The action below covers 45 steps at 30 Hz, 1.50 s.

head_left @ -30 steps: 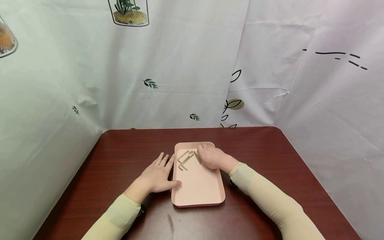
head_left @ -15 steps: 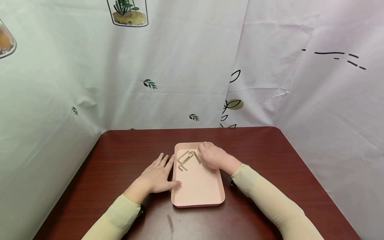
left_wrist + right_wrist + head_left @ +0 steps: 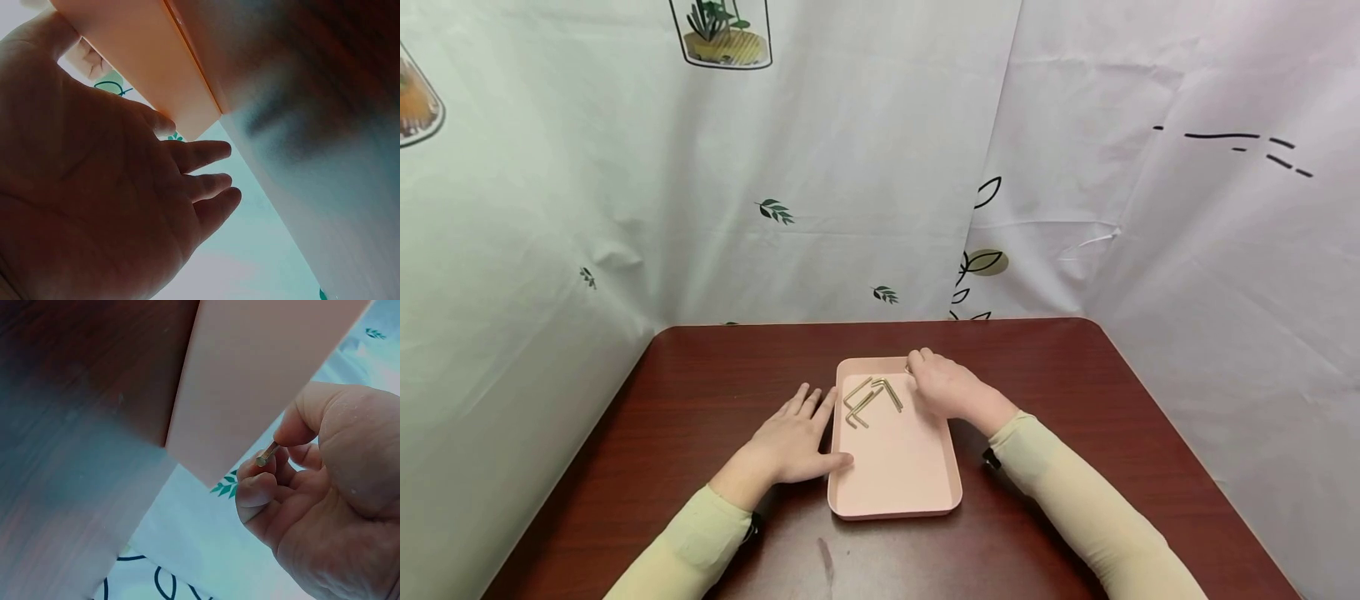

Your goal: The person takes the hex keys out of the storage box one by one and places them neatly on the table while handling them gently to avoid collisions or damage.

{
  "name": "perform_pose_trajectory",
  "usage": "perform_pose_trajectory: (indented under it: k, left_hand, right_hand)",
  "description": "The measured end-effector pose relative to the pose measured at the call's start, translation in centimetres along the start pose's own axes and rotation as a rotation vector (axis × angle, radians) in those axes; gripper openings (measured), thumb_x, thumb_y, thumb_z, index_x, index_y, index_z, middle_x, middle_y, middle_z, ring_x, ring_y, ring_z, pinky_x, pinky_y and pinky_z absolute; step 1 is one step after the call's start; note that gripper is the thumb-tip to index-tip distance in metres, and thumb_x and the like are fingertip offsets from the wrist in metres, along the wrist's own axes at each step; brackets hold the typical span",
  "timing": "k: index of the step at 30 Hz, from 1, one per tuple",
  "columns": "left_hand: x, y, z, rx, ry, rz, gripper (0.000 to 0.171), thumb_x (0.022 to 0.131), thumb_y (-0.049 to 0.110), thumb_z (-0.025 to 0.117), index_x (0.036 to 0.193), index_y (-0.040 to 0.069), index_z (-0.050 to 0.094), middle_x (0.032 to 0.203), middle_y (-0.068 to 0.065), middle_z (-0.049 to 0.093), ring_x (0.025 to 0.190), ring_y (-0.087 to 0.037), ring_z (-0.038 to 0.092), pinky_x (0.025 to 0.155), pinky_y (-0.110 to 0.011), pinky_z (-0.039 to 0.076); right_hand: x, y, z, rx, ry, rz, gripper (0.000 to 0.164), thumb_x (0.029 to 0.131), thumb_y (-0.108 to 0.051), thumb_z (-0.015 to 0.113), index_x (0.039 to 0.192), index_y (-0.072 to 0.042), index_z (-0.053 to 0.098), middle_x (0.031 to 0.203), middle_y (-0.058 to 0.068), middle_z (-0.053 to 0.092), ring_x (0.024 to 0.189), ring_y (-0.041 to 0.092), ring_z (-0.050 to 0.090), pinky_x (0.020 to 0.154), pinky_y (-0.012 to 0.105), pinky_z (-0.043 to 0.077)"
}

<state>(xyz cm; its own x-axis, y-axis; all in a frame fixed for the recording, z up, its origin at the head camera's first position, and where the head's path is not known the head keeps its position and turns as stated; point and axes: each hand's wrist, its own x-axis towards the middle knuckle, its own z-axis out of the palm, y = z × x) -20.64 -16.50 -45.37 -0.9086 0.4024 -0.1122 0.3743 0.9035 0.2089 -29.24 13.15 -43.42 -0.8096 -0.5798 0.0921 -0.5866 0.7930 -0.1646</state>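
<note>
A shallow pink tray [image 3: 898, 479] stands on the table, bearing several brass-coloured L-shaped hex keys [image 3: 892, 395] in its far left part. Over the tray's far right corner is my right hand [image 3: 951, 388], its fingers curled. The right wrist view shows it pinching a hex key [image 3: 269, 454] between thumb and fingers, one six-sided end poking out; the rest of that key is hidden by the fingers. My left hand [image 3: 786, 443] lies with fingers spread along the tray's left side, its thumb over the rim. Nothing is held in the left palm [image 3: 94, 162].
The dark red-brown wooden table [image 3: 737, 358] has rounded far corners. White printed curtains [image 3: 865, 167] hang close behind it and along both sides. A smear mark [image 3: 826, 558] shows on the tabletop in front of the tray.
My right hand has shifted right and slightly away from me, from beside the hex keys to the tray's far right corner. The left hand and the tray stay in place.
</note>
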Motion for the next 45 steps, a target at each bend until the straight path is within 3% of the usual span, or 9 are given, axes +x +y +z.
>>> perform_pose_trajectory:
  k: [12, 23, 30, 36, 44, 45]
  left_hand:
    - [0.0, -0.1, 0.0, 0.011, 0.002, 0.004, 0.115, 0.097, 0.072, 0.066, 0.176, 0.000, 0.023, 0.175, -0.033, 0.032, 0.168, -0.050, 0.017, 0.134, -0.059, 0.025]
    - [0.0, 0.0, 0.0, 0.006, 0.002, 0.002, 0.116, 0.096, 0.072, 0.066, 0.176, 0.000, 0.024, 0.175, -0.033, 0.032, 0.168, -0.050, 0.017, 0.134, -0.059, 0.024]
    - [0.1, 0.0, 0.1, 0.004, -0.002, -0.004, 0.115, 0.097, 0.072, 0.066, 0.176, 0.000, 0.023, 0.176, -0.032, 0.031, 0.168, -0.049, 0.016, 0.134, -0.059, 0.024]
    - [0.1, -0.1, 0.1, 0.004, -0.002, -0.006, 0.116, 0.097, 0.072, 0.066, 0.176, 0.001, 0.023, 0.176, -0.032, 0.031, 0.169, -0.049, 0.016, 0.134, -0.058, 0.024]
    - [0.1, -0.1, 0.1, 0.005, 0.001, -0.007, 0.116, 0.097, 0.073, 0.066, 0.176, 0.001, 0.023, 0.176, -0.031, 0.031, 0.168, -0.049, 0.016, 0.134, -0.058, 0.024]
    - [0.1, -0.1, 0.1, 0.006, 0.002, -0.007, 0.115, 0.097, 0.072, 0.066, 0.176, 0.001, 0.023, 0.176, -0.032, 0.031, 0.168, -0.049, 0.016, 0.134, -0.058, 0.024]
  right_hand:
    - [-0.8, 1.2, -0.8, -0.006, 0.015, 0.019, 0.015, 0.107, -0.007, 0.067, 0.111, -0.006, 0.053, 0.102, 0.010, 0.054, 0.091, 0.031, 0.062, 0.081, 0.049, 0.059]
    - [-1.6, 2.8, -0.9, 0.006, 0.026, 0.037, 0.011, 0.107, -0.009, 0.064, 0.109, -0.005, 0.053, 0.098, 0.009, 0.053, 0.086, 0.028, 0.059, 0.079, 0.047, 0.058]
    - [-2.0, 3.8, -1.0, 0.031, 0.010, 0.079, 0.021, 0.094, -0.002, 0.068, 0.110, -0.005, 0.055, 0.100, 0.010, 0.055, 0.088, 0.029, 0.061, 0.080, 0.048, 0.057]
    - [-2.4, 4.7, -1.1, 0.017, 0.015, 0.077, 0.023, 0.091, 0.000, 0.068, 0.109, -0.003, 0.054, 0.100, 0.012, 0.055, 0.088, 0.031, 0.061, 0.080, 0.049, 0.058]
    - [-2.7, 6.9, -0.2, 0.044, 0.045, 0.063, 0.023, 0.089, 0.001, 0.063, 0.109, -0.003, 0.053, 0.100, 0.013, 0.055, 0.087, 0.032, 0.060, 0.080, 0.050, 0.058]
    - [-2.3, 8.3, 0.9, 0.054, 0.067, 0.034, 0.022, 0.090, -0.001, 0.061, 0.110, -0.004, 0.053, 0.101, 0.013, 0.055, 0.088, 0.032, 0.060, 0.079, 0.048, 0.058]
